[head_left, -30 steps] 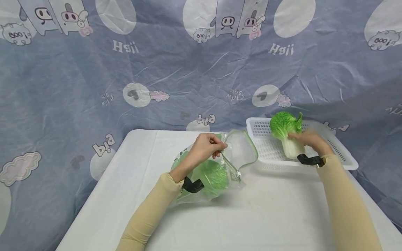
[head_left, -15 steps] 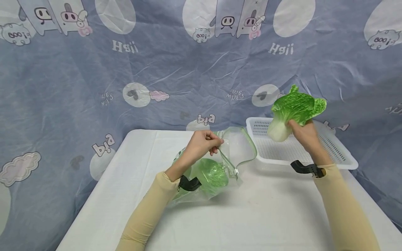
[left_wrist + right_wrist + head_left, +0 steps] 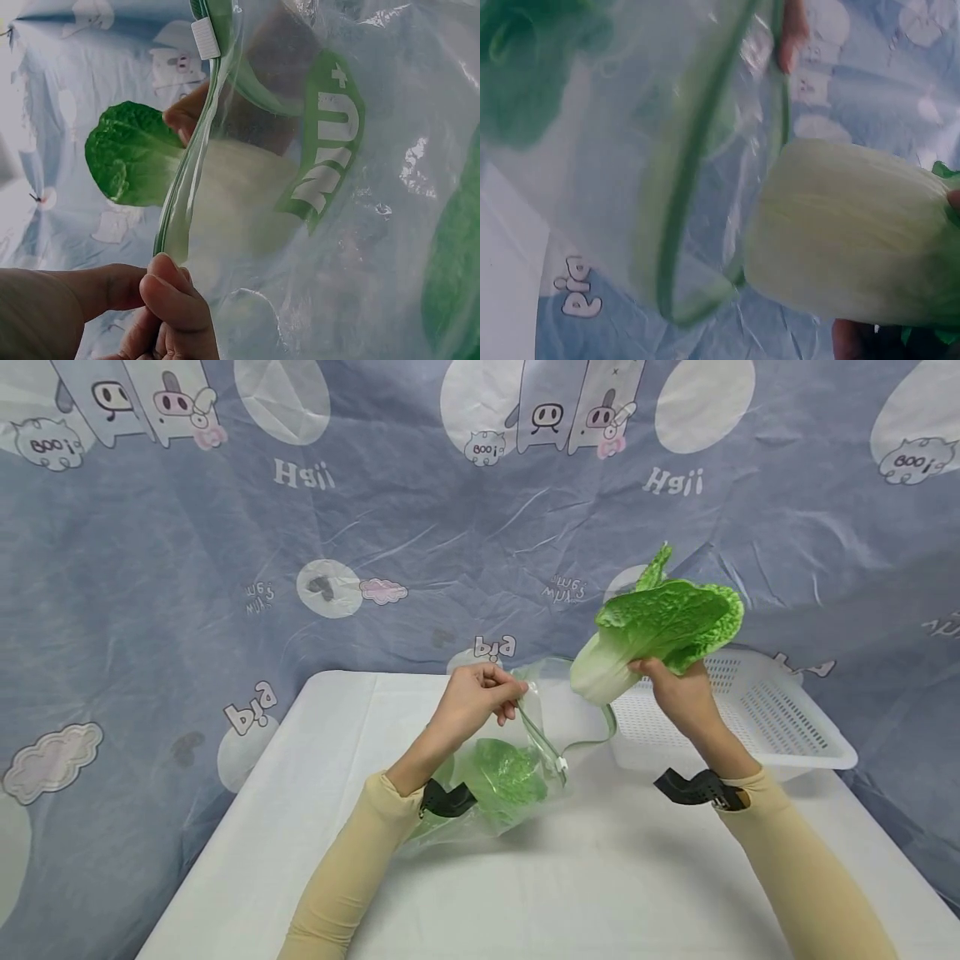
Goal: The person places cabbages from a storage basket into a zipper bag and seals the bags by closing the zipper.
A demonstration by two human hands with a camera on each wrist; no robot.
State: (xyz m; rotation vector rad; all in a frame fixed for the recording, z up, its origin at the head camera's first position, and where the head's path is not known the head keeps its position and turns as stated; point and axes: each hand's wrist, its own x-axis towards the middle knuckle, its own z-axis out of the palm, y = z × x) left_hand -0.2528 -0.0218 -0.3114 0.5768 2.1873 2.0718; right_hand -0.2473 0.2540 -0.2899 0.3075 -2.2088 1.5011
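My left hand [image 3: 477, 697] pinches the green-edged rim of a clear zip bag [image 3: 450, 827] between thumb and forefinger. Inside the bag lies a leafy green vegetable [image 3: 510, 777]; its exact kind is blurred by the plastic. The bag's mouth gapes toward the right, and a white slider [image 3: 204, 39] sits on its zip. My right hand [image 3: 682, 697] grips a napa cabbage [image 3: 667, 618] around its middle, holding it tilted above the basket's left side. The white stem end [image 3: 840, 232] points at the bag mouth, close to the green rim [image 3: 679, 195].
A white perforated basket [image 3: 795, 710] stands at the table's back right. Behind the white table [image 3: 600, 877] hangs a blue-grey printed cloth [image 3: 420, 510]. Each wrist wears a black camera strap.
My right hand has lifted the cabbage out of the basket and carried it left to the bag mouth, stem end leading. The left hand has shifted slightly up and left, still pinching the rim.
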